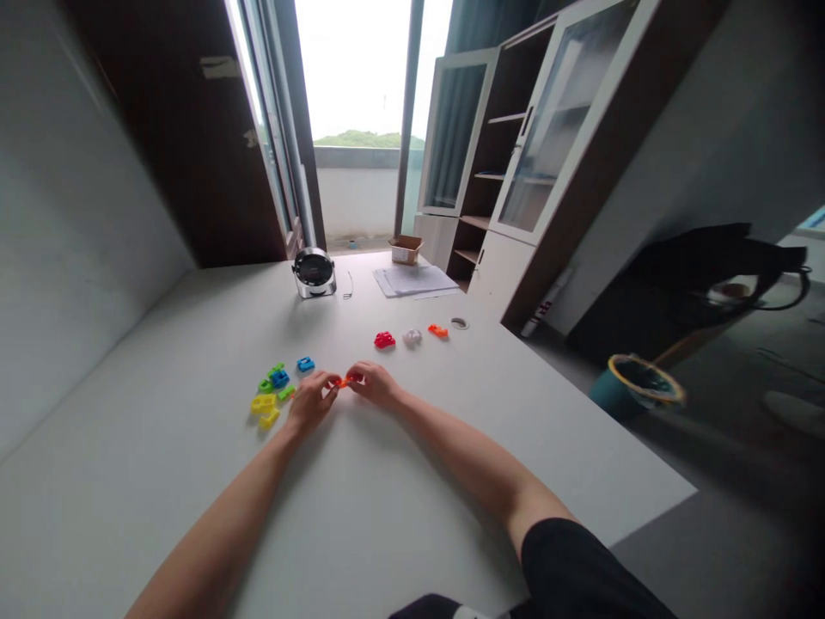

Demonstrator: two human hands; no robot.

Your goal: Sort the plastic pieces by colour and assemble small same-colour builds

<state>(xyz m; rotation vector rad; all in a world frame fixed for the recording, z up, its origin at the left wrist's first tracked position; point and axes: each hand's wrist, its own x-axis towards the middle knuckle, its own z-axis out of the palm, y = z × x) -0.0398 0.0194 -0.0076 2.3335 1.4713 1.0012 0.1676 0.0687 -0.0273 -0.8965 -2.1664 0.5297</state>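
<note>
Between my two hands is a small orange plastic piece point(344, 383), mostly covered by fingers. My left hand point(313, 401) pinches its left end, and my right hand point(372, 381) pinches the right end, both low over the white table point(361, 516). Just left of my left hand lie yellow pieces point(263, 404), green pieces point(265, 385) and a blue piece point(279, 377). Another blue piece point(305, 364) rests a little beyond that hand. Farther off to the right sit red pieces point(385, 340), whitish clear pieces point(412, 337) and more orange pieces point(437, 330).
A grey-white ring point(460, 323) lies right of the orange pieces. Toward the back stand a round black-and-silver device point(314, 272), papers point(416, 280) and a cardboard box point(406, 249). Beyond the table's right edge is a teal bin point(619, 391). A cabinet point(509, 266) stands behind.
</note>
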